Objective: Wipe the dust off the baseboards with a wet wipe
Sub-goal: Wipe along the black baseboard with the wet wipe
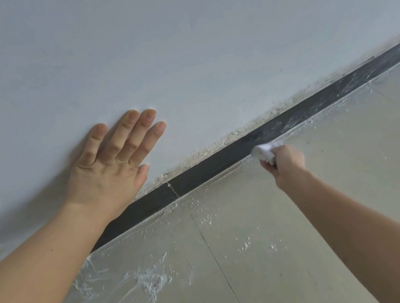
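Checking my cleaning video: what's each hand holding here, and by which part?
The right hand grips a bunched wet wipe by its rear end, against the baseboard. The left hand holds nothing, flat on the wall.

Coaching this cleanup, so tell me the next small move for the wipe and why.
Probably slide the wet wipe rightward along the baseboard. The right hand holds it against the dark strip, which looks clean to the wipe's left but streaked with pale dust to its right. The left hand rests flat on the wall.
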Demonstrator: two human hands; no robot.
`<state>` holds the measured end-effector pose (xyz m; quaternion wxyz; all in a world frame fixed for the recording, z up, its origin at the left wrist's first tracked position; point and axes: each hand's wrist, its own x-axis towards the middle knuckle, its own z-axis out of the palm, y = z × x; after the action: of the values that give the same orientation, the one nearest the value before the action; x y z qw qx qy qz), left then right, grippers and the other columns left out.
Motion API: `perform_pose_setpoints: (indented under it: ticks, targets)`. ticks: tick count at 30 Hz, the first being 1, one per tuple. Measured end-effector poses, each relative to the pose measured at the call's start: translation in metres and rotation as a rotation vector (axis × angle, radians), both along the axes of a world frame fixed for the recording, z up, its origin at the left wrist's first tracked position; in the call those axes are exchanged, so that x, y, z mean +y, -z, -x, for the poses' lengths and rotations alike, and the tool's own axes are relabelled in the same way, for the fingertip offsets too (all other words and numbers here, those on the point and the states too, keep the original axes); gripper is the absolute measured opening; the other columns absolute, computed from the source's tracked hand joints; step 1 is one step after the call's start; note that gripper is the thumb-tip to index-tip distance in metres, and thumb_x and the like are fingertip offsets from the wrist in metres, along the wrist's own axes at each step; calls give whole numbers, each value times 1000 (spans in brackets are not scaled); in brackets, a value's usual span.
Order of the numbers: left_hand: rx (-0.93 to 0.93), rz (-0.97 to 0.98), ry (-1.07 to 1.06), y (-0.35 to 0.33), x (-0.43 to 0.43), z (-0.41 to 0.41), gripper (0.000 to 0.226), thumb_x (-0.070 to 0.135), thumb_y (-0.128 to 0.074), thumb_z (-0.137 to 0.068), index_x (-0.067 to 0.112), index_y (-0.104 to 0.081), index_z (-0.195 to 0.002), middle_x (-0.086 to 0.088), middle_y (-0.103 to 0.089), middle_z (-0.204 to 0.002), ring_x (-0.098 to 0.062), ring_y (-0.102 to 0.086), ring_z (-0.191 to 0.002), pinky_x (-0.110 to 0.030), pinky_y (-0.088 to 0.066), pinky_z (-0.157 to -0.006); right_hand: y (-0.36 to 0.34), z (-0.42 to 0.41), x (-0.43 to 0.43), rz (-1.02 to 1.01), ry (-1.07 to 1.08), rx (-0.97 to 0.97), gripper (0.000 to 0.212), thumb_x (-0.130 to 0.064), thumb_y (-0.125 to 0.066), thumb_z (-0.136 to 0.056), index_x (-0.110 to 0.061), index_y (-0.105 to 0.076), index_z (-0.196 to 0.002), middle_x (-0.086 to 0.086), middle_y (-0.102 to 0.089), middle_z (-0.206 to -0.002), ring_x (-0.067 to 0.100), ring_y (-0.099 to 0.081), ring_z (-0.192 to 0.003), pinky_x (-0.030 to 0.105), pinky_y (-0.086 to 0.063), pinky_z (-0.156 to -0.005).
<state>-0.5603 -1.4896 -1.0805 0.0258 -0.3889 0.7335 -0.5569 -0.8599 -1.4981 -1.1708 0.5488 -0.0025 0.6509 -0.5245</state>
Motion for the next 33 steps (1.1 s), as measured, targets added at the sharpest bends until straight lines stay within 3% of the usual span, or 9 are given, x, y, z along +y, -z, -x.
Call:
perform_pose_setpoints:
  ticks: [4,7,12,15,17,19,24,29,33]
  targets:
    - [-2,-33,-20,-6,2,3,71,51,-28,-94,23,0,-152,-7,25,-155,-24,28,-141,-43,20,-112,12,-59,29,-91,-204,-141,14,8,-46,-86,8,-54,-96,16,-48,-86,23,-53,-75,30,-54,-63]
    - [-27,-58,-25,-9,8,1,77,54,-31,-91,21,2,-152,-8,26,-155,-25,30,-140,-43,19,-112,4,-94,26,-47,-301,-169,18,12,-43,-86,10,-55,-99,23,-56,-99,29,-59,-89,31,-57,-69]
    - [-16,-93,-3,-9,8,1,82,52,-33,-88,19,5,-152,-8,23,-156,-26,30,-140,-43,19,-112,-32,-59,0,-14,-94,-33,30,15,-32,-82,2,-51,-63,13,-53,-64,18,-50,-56,28,-53,-75]
    - [61,-147,7,-13,12,6,83,49,-37,-88,18,5,-152,-5,16,-158,-24,26,-141,-43,18,-112,-47,-30,-3,4,14,93,27,11,-38,-85,-1,-54,-68,8,-52,-60,16,-50,-54,25,-55,-69]
    - [168,-229,63,-13,18,15,84,45,-43,-87,17,2,-152,-4,7,-159,-22,13,-145,-43,12,-114,-52,-20,-4,-11,-58,157,11,2,-41,-90,-4,-50,-92,5,-50,-74,15,-53,-63,24,-55,-60]
    - [229,-274,126,-19,19,28,83,42,-44,-88,16,1,-152,-5,3,-159,-21,2,-145,-41,7,-114,-57,-18,-1,-63,-218,214,16,-2,-43,-91,-9,-43,-105,4,-49,-82,16,-55,-68,24,-53,-52]
    - [234,-245,291,-34,-3,68,74,28,-36,-89,8,-3,-152,-4,-6,-159,-17,-6,-145,-38,1,-115,-75,-25,16,-175,-538,303,17,8,-41,-82,4,-53,-95,16,-53,-77,22,-52,-59,26,-53,-53]
    - [125,-254,342,-40,-24,105,63,31,-16,-94,7,-6,-151,-7,-7,-159,-19,-8,-146,-38,5,-115,-66,-9,12,-160,-548,328,17,7,-46,-83,2,-53,-97,18,-56,-90,22,-56,-66,28,-55,-60]
    - [120,-311,338,-43,-39,131,64,30,-21,-93,8,-10,-151,-7,-10,-159,-19,-8,-145,-37,6,-117,-48,4,13,-140,-596,264,13,2,-50,-86,-4,-53,-96,15,-56,-93,19,-56,-69,27,-55,-62]
